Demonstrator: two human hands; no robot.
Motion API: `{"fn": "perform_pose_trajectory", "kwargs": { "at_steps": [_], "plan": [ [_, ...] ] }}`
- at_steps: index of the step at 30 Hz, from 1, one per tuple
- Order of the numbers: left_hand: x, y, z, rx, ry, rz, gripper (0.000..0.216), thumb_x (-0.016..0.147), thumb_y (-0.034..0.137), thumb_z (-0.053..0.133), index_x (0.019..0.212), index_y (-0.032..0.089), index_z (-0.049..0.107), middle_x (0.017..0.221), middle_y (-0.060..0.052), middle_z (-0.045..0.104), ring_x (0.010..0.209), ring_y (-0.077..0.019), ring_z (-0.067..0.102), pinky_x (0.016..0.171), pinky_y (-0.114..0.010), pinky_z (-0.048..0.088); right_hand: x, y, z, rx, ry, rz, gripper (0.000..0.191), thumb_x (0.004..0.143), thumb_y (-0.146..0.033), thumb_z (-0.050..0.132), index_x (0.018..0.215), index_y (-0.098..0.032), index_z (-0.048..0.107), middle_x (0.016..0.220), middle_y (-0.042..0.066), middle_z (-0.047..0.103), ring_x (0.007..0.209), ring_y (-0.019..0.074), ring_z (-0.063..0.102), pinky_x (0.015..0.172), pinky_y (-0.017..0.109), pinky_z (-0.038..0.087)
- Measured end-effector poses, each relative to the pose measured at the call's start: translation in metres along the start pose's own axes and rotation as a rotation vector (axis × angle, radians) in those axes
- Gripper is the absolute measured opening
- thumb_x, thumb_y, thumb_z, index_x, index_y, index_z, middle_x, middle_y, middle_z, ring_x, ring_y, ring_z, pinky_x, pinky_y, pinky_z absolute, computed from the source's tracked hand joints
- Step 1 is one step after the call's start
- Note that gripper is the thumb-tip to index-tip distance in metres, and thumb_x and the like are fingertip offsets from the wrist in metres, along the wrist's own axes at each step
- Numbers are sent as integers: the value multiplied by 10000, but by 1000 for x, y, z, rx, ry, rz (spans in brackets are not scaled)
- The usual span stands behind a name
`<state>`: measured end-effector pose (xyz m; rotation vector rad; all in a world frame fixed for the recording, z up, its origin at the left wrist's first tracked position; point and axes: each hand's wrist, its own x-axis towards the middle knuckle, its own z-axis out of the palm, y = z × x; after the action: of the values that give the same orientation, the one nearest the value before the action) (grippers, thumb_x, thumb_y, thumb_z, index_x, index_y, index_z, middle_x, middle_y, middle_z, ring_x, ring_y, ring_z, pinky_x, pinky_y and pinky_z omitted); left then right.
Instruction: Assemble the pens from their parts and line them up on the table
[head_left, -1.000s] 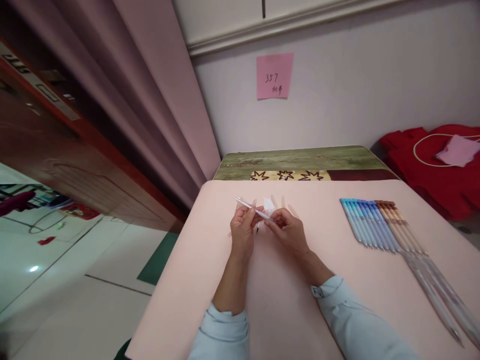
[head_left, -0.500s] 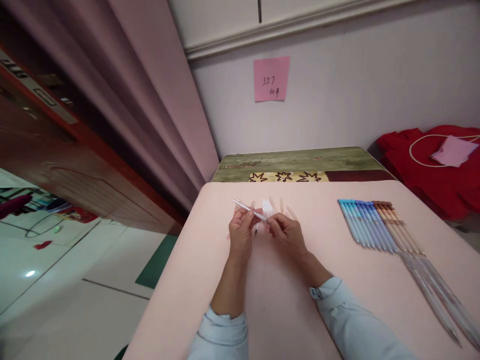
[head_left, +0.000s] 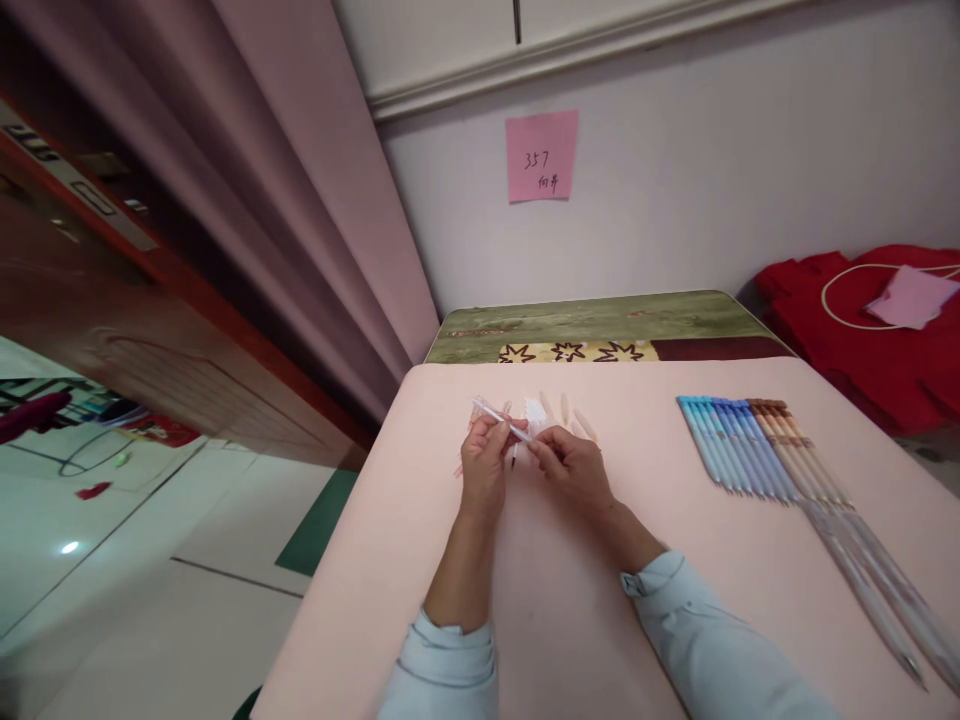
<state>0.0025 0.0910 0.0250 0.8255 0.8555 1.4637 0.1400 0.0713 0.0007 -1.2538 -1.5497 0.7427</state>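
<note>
Between my two hands, above the pink tabletop (head_left: 570, 600), a pale, whitish pen (head_left: 489, 408) is held at a slant. My left hand (head_left: 484, 455) is closed around its middle, with one end sticking out up and to the left. My right hand (head_left: 574, 465) pinches the other end, its fingertips hiding that tip. Behind my hands lie several cream pen parts (head_left: 565, 405) and a small white jagged-edged piece (head_left: 535, 414). Some pinkish clear parts lie partly hidden behind my left hand. A thin dark-tipped rod (head_left: 514, 458) shows between my hands.
On the right, a row of blue, violet-blue and brown-topped pens (head_left: 739, 450) lies side by side. Long greyish pens (head_left: 862, 590) extend below it toward the front right. A red cloth (head_left: 832, 350) is beyond the table's right edge. A wooden door (head_left: 187, 330) stands at left.
My hands still hold the pen at nearly the same spot; its outer end has tipped slightly right. The whole view has shifted a little.
</note>
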Motion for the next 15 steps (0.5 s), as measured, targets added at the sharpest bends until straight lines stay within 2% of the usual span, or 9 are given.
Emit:
{"fn": "perform_pose_trajectory", "kwargs": {
  "at_steps": [8, 12, 15],
  "plan": [
    [0, 1, 4, 35, 30, -26, 308, 714, 342, 784, 878, 130, 632, 857, -85, 740, 747, -163, 693, 749, -298, 543, 0, -4, 3, -22, 95, -22, 300, 923, -463, 524, 790, -209, 610, 587, -24, 614, 494, 101, 518, 527, 206, 373],
    [2, 1, 7, 87, 45, -33, 294, 667, 315, 814, 808, 117, 647, 775, -59, 728, 640, -127, 667, 652, -242, 536, 3, -10, 2, -79, 111, -29, 292, 932, -437, 517, 768, -220, 623, 649, -16, 655, 564, 108, 577, 574, 204, 398],
    [6, 0, 8, 55, 63, 12, 267, 681, 297, 807, 802, 119, 648, 775, -53, 725, 653, -119, 664, 631, -222, 532, 7, -12, -1, -124, 98, -31, 245, 933, -428, 540, 834, -229, 644, 713, -30, 691, 632, 106, 619, 613, 198, 416]
  ]
}}
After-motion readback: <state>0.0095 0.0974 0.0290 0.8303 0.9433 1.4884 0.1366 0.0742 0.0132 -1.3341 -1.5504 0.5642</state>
